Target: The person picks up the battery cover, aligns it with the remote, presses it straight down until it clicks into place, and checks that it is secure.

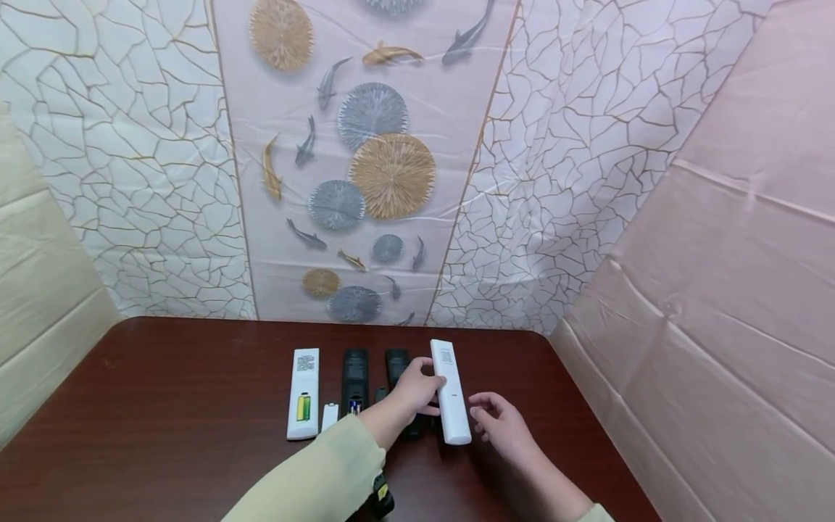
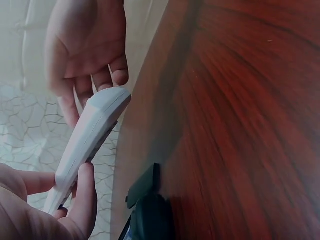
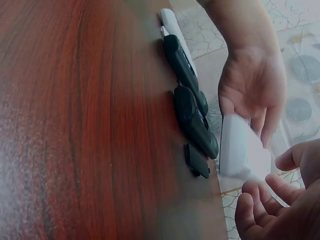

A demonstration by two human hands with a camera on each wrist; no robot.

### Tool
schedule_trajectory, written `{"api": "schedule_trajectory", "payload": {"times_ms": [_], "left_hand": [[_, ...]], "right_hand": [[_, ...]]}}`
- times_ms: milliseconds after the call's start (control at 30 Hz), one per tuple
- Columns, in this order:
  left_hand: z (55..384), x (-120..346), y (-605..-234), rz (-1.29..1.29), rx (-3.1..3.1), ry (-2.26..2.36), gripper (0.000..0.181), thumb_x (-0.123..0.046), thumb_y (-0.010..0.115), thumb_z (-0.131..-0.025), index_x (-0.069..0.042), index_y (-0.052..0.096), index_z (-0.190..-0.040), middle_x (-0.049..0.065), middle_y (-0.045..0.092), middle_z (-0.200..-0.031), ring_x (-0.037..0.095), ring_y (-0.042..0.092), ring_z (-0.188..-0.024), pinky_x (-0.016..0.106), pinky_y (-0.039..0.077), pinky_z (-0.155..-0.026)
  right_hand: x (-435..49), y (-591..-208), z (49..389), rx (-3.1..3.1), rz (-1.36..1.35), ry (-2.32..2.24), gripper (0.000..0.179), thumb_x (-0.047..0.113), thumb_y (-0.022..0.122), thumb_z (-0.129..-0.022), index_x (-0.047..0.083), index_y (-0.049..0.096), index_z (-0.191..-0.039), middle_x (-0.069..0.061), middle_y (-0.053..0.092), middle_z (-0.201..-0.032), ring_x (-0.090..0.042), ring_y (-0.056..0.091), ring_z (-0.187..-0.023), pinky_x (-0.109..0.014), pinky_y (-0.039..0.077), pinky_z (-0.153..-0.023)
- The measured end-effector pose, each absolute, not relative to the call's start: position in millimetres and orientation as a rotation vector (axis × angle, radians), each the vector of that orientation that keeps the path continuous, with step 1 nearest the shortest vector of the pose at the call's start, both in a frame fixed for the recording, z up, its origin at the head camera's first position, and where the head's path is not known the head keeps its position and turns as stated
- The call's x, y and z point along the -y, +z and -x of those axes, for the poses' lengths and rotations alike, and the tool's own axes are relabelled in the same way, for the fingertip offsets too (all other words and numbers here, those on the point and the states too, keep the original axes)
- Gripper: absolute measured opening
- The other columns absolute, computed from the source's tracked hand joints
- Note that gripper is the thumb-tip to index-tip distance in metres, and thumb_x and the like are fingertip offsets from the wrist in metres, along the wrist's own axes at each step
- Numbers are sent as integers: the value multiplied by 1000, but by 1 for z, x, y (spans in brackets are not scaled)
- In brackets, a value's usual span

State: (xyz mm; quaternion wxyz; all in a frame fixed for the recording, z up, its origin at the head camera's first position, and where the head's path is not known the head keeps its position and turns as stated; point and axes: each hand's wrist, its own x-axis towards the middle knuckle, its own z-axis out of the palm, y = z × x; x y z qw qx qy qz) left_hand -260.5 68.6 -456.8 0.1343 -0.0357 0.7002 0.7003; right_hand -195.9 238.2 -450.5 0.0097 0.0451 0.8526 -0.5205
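Raised above the table is a white remote control (image 1: 451, 395), its back side turned up in the head view. My left hand (image 1: 417, 386) grips it by its left edge, with the thumb on the back; the left wrist view shows thumb and fingers pinching the remote (image 2: 82, 135). Just right of it my right hand (image 1: 505, 428) hovers with loosely bent fingers, a small gap from the remote in the head view. In the right wrist view the fingers of the right hand (image 3: 280, 205) are close to the remote's end; whether they touch cannot be told.
On the brown table (image 1: 196, 391) lies another white remote (image 1: 305, 373) with batteries (image 1: 303, 407) showing. A white battery cover (image 1: 330, 415) is beside it. Then come a black remote (image 1: 355, 366) with its compartment uncovered, a second black remote (image 1: 396, 360) and a black cover (image 3: 197, 160).
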Motion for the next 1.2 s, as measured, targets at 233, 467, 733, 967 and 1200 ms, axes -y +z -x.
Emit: {"api": "schedule_trajectory", "payload": {"times_ms": [233,467,733,967,1200], "left_hand": [[279,-90,-461,149,-2040,1987,45,-13,63,-97,-7,46,-138,17,60,-109,26,66,-81,35,59,-56],[291,-101,-471,177,-2042,1990,44,-10,63,-97,-7,47,-138,18,60,-108,28,65,-82,35,59,-56],[298,-111,-477,206,-2079,1974,41,-6,63,-96,-3,49,-134,17,61,-100,26,66,-75,33,58,-53],[296,-109,-469,175,-2162,1890,42,-5,63,-95,-1,49,-134,18,63,-105,26,68,-78,31,58,-53],[296,-112,-464,104,-2266,1765,41,-1,63,-93,3,53,-133,20,63,-110,26,68,-81,29,57,-55]], "right_hand": [[-241,-451,196,-2651,-169,-1631,22,10,57,-99,0,62,-118,-12,61,-97,-23,60,-76,-32,51,-63],[-244,-454,196,-2647,-185,-1661,22,11,59,-99,0,63,-117,-12,60,-92,-22,59,-74,-31,51,-62],[-249,-456,194,-2637,-191,-1663,24,15,61,-99,0,63,-117,-12,60,-92,-21,58,-74,-31,50,-62],[-250,-456,196,-2655,-197,-1650,23,16,62,-98,1,64,-116,-12,61,-91,-23,60,-74,-31,50,-61],[-251,-457,196,-2651,-208,-1646,22,16,61,-99,3,64,-116,-9,61,-90,-22,59,-73,-32,50,-62]]}}
